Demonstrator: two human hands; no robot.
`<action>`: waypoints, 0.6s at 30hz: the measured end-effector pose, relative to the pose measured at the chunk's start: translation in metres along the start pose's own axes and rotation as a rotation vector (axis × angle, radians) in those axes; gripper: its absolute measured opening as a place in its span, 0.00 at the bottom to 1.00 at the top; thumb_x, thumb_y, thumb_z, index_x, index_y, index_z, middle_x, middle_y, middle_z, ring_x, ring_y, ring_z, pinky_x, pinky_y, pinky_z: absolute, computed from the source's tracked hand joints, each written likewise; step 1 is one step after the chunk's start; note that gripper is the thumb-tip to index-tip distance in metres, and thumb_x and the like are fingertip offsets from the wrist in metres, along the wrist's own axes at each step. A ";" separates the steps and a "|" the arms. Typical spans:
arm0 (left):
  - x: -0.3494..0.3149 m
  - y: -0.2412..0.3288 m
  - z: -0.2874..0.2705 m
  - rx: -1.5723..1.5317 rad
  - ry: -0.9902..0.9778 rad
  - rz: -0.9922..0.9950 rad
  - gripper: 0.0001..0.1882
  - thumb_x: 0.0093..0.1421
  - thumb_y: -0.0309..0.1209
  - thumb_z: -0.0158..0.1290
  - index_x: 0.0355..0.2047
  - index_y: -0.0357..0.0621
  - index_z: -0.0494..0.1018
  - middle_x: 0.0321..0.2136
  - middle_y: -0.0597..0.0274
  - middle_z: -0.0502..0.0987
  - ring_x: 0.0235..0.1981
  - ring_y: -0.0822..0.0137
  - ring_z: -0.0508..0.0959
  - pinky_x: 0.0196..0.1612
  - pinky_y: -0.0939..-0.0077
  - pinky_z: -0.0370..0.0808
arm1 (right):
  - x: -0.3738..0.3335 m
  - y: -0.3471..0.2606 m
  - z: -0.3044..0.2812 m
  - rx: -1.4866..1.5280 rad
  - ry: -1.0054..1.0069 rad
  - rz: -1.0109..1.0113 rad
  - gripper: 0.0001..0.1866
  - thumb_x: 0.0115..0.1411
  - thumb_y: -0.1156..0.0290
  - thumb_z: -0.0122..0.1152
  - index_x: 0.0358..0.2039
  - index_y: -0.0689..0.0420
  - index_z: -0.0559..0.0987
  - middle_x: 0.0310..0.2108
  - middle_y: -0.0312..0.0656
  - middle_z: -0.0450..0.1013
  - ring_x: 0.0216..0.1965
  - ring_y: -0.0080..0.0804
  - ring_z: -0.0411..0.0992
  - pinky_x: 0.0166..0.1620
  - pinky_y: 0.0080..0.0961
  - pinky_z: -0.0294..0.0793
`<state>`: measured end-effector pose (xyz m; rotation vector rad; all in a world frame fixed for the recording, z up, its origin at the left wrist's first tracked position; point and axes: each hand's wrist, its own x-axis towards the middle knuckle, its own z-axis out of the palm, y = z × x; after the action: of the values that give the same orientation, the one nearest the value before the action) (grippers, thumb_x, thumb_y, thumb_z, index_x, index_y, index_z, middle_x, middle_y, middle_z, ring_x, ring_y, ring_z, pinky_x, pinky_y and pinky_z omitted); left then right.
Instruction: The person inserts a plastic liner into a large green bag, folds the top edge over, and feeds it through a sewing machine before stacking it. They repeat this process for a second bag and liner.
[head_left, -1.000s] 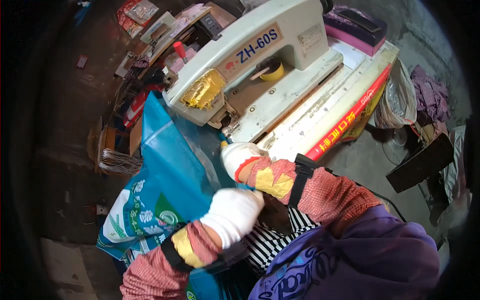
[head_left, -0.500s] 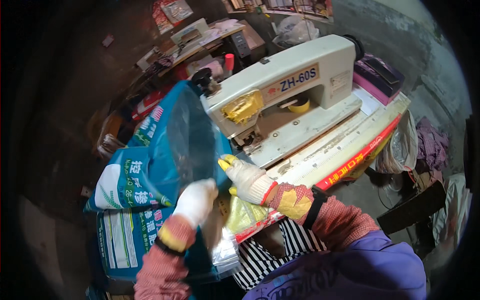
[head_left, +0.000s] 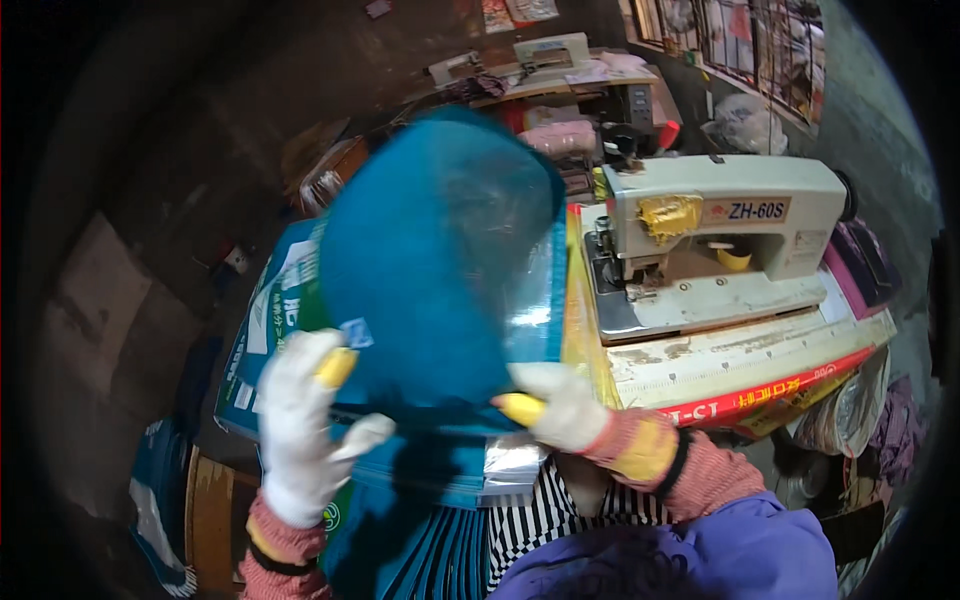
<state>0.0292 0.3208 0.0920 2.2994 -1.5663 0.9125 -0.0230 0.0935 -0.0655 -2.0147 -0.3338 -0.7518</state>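
A teal woven sack with a clear plastic liner bulges up in front of me, blurred by motion. My right hand, in a white glove with yellow fingertips, pinches the sack's near right edge. At the sack's left side, my left hand is spread, thumb apart from the fingers, holding nothing. Beneath lies a pile of folded teal printed sacks, with more folded layers at my lap. To the right of the sack stands a white sewing machine, its needle end toward the sack.
The machine sits on a worn tabletop with a red-edged front. A purple box is behind its right end. Another sewing table stands at the back. A wooden stool and a teal sack are at lower left.
The view has turned, so the machine appears farther right. The sack has swung away from the needle end onto the pile. My left hand has opened and moved left, off the sack's edge.
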 end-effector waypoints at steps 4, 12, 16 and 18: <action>-0.070 -0.038 0.060 0.073 -0.251 -0.117 0.44 0.30 0.46 0.65 0.47 0.35 0.64 0.44 0.50 0.70 0.46 0.50 0.70 0.50 0.61 0.67 | -0.030 -0.006 -0.050 0.410 0.244 0.353 0.11 0.54 0.67 0.60 0.34 0.60 0.75 0.22 0.41 0.69 0.26 0.28 0.69 0.31 0.24 0.68; -0.130 -0.051 0.140 0.357 -0.578 -0.015 0.03 0.41 0.26 0.53 0.17 0.50 0.72 0.28 0.65 0.73 0.28 0.65 0.77 0.30 0.70 0.72 | -0.082 0.061 -0.015 0.096 0.051 0.191 0.14 0.47 0.81 0.52 0.37 0.61 0.73 0.29 0.46 0.71 0.33 0.36 0.71 0.36 0.27 0.70; -0.166 -0.108 0.107 0.437 -0.454 -0.394 0.04 0.41 0.24 0.52 0.15 0.50 0.70 0.19 0.57 0.72 0.25 0.57 0.76 0.27 0.63 0.73 | -0.058 -0.023 0.040 0.124 -0.231 0.136 0.10 0.49 0.76 0.52 0.35 0.57 0.72 0.31 0.44 0.69 0.34 0.40 0.68 0.38 0.30 0.69; -0.203 -0.136 0.068 0.119 -0.271 -0.743 0.04 0.46 0.25 0.48 0.17 0.43 0.70 0.21 0.51 0.73 0.26 0.54 0.75 0.29 0.68 0.71 | -0.054 -0.065 0.072 0.587 -0.436 -0.187 0.12 0.51 0.74 0.54 0.38 0.56 0.74 0.34 0.45 0.71 0.39 0.42 0.70 0.42 0.31 0.69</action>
<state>0.1275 0.4982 -0.0608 2.8427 -0.6029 0.5182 -0.0706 0.1923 -0.0832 -1.5752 -0.8956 -0.2618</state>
